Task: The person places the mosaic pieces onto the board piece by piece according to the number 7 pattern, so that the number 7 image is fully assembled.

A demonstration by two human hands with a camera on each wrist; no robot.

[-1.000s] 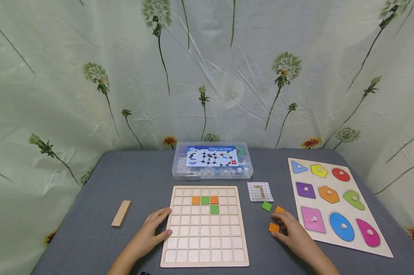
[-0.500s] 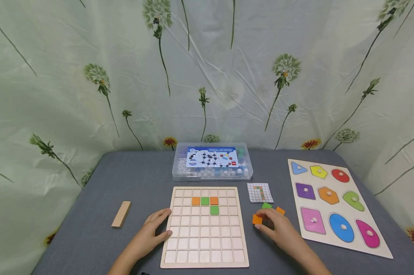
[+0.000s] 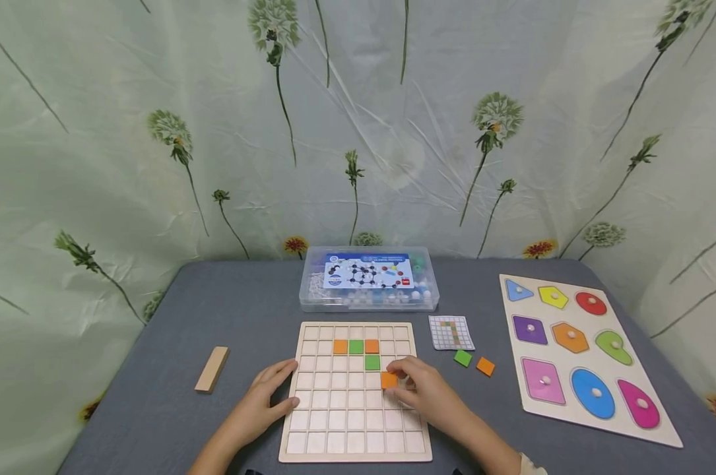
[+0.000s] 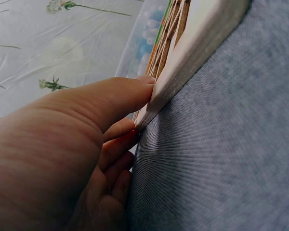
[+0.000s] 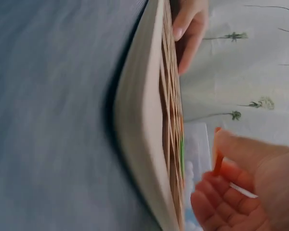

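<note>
My right hand (image 3: pixel 424 390) pinches an orange square tile (image 3: pixel 388 380) between thumb and fingers, over the right half of the wooden grid board (image 3: pixel 336 419). In the right wrist view that tile (image 5: pixel 217 153) is seen nearly edge-on, above the board. My left hand (image 3: pixel 266 394) rests against the board's left edge, its thumb and fingertips touching the rim (image 4: pixel 171 72). Set in the grid are an orange tile (image 3: pixel 340 346), a green tile (image 3: pixel 356 346) and another orange tile (image 3: pixel 371 346) in a row, with a green tile (image 3: pixel 372 362) below the last.
A pattern card (image 3: pixel 451 332) lies right of the board, near a loose green tile (image 3: pixel 462 358) and a loose orange tile (image 3: pixel 485 367). Farther right is a shape puzzle (image 3: pixel 571 379). A clear plastic case (image 3: pixel 368 300) stands behind the board; a wooden block (image 3: pixel 212 370) lies left.
My right hand has picked an orange tile up from the table right of the board and carried it left over the grid. My left hand has stayed at the board's edge.
</note>
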